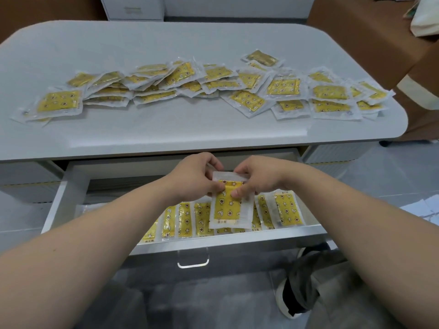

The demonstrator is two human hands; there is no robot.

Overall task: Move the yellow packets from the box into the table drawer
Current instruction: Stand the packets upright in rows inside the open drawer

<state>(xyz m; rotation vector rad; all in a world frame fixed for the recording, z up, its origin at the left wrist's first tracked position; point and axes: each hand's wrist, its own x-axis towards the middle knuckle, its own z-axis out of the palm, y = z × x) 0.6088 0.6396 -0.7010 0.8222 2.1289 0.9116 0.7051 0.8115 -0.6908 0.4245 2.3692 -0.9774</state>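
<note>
Both hands hold one yellow packet upright over the open white drawer. My left hand pinches its top left edge, and my right hand pinches its top right. Behind the held packet, a row of several yellow packets stands in the drawer, overlapping from left to right. Many more yellow packets lie scattered across the grey table top. No box is in view.
The drawer has a clear handle at its front. A white cabinet stands beyond the table. Brown cardboard rises at the right. A shoe and trouser leg show on the floor at lower right.
</note>
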